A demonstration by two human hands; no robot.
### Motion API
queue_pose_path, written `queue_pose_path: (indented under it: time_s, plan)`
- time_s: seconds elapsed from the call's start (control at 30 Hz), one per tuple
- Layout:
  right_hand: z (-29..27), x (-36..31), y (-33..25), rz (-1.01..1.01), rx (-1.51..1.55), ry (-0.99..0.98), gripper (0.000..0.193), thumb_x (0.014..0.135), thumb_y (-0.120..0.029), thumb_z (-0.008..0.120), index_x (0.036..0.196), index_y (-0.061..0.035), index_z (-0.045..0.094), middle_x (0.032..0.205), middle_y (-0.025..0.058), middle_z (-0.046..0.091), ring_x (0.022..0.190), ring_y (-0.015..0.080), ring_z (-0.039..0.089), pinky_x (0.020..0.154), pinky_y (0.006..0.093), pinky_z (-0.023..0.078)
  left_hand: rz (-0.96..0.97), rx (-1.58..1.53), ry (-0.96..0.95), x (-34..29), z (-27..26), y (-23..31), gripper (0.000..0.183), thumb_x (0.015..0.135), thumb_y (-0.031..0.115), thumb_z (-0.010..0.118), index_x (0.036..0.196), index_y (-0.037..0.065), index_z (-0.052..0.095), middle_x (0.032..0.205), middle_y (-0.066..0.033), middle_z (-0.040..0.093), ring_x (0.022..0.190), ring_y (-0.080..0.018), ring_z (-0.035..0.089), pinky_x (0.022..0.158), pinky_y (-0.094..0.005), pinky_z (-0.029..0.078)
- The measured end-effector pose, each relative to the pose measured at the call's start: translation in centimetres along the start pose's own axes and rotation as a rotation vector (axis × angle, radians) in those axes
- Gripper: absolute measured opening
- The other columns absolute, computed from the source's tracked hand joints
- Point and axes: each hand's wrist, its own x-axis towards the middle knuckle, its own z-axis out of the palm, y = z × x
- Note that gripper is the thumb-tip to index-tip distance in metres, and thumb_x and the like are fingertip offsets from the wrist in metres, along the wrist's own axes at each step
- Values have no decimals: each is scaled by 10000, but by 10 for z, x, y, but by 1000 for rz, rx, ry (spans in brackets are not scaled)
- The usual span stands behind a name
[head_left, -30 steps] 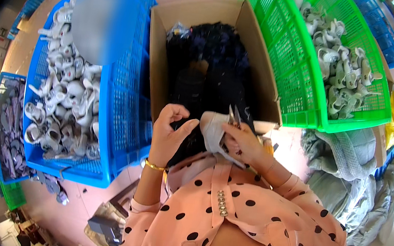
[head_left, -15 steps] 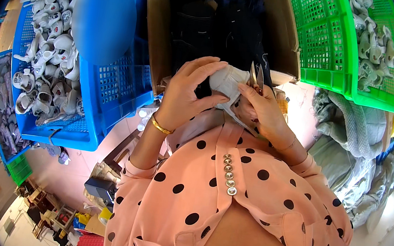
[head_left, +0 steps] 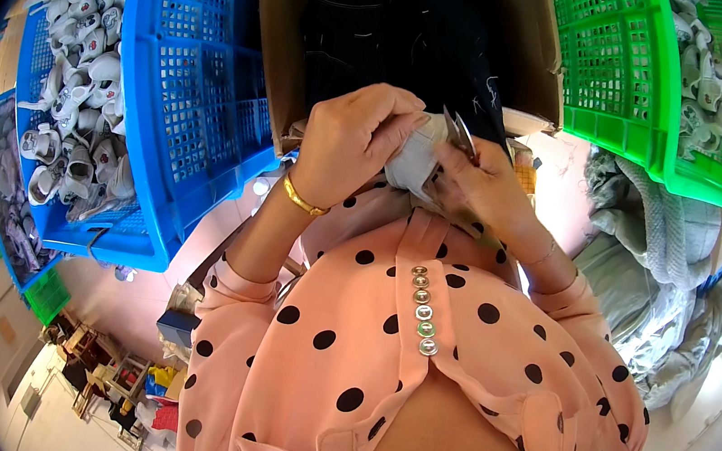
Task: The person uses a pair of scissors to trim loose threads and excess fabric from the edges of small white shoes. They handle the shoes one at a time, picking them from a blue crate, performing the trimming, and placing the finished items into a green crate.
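A small off-white shoe upper (head_left: 414, 158) is held in front of my chest, just short of the open carton. My left hand (head_left: 349, 142) is closed on its left side, thumb and fingers pinching the upper edge. Scissors (head_left: 460, 134) are in my right hand (head_left: 495, 193), their blades pointing up and away beside the shoe upper's right edge. The right fingers are bent round the scissors' handles and the thumb lies close against the upper; motion blurs them partly. Those handles are mostly hidden in the palm.
A cardboard carton (head_left: 279, 32) with dark fabric pieces (head_left: 350, 32) stands ahead. On the left, a blue crate (head_left: 190, 103) sits by a heap of white shoe uppers (head_left: 78, 88); a green crate (head_left: 618, 77) with more uppers stands right. Grey bundled cloth (head_left: 652, 227) lies below it.
My left hand has curled in over the top of the shoe upper, which has turned and tilted. The scissors' blades have swung to the left, closer to it.
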Motion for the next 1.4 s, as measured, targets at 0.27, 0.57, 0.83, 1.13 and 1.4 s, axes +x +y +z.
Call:
queue_pose_path:
  time_s: [0.27,0.57,0.83,1.13,1.4]
  plan:
    - [-36,4,-22,-398,-865,203,492,919,-511,517,863,-30,603,601,127,579,552,306,582,514,367,433,25,10,140,6,16,-10,92,927,74,585,955,13,647,850,-93,684,694,-154,662,589,-229,514]
    - [-35,20,-31,-494,-1087,101,458,904,-484,545,751,-55,584,531,135,493,519,319,528,480,387,378,122,17,247,11,27,-16,57,883,49,628,930,21,645,832,-117,663,614,-206,646,551,-248,502]
    - [-37,28,-23,-536,-1001,153,483,874,-524,552,775,-54,600,552,128,547,523,307,574,488,374,427,-146,-515,330,10,39,-21,176,999,161,480,1017,9,567,921,-132,692,729,-175,685,647,-247,545]
    - [-47,46,-47,-514,-953,-199,458,805,-404,689,1164,-129,618,874,72,697,694,262,667,632,315,518,-463,-1152,68,-14,60,-40,541,1031,428,270,1380,28,373,1331,-174,495,1258,-240,458,1083,-370,339]
    - [-60,58,-17,-239,-549,-98,395,831,-148,720,1172,3,591,1004,75,646,898,103,586,826,244,483,-263,-397,36,-40,56,-48,417,849,112,689,1242,23,583,1179,-142,637,1056,-200,626,898,-289,498]
